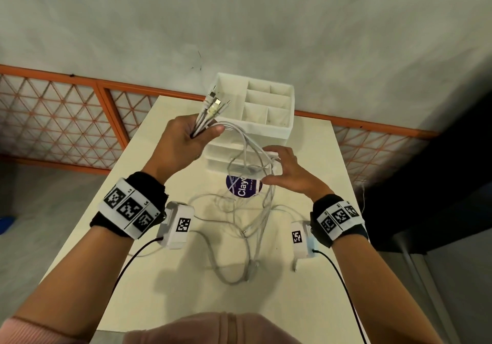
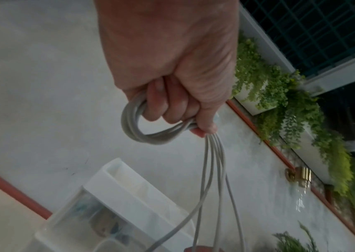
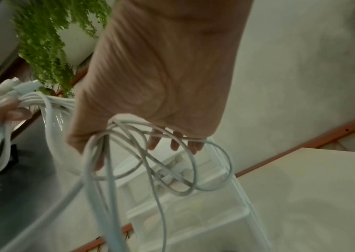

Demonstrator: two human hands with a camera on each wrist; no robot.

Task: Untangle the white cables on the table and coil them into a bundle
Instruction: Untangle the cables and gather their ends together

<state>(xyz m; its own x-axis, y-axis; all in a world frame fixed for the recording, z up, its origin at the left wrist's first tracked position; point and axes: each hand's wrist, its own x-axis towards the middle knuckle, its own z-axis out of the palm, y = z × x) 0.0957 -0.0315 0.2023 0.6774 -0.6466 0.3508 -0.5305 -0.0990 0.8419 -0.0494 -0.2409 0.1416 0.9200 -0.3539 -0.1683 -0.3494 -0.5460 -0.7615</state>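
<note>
My left hand is raised above the table and grips a bunch of white cables. Their connector ends stick up out of the fist. In the left wrist view the left hand has its fingers curled round a short loop of the cables. Strands hang down from it. My right hand is lower and to the right, with its fingers loosely spread. Cable loops drape across the right hand between thumb and fingers. The rest of the cables lies tangled on the table.
A white compartment organizer on clear drawers stands at the table's far end, just behind the hands. A round purple sticker lies under the cables. An orange railing runs behind the table. Green plants hang beyond it.
</note>
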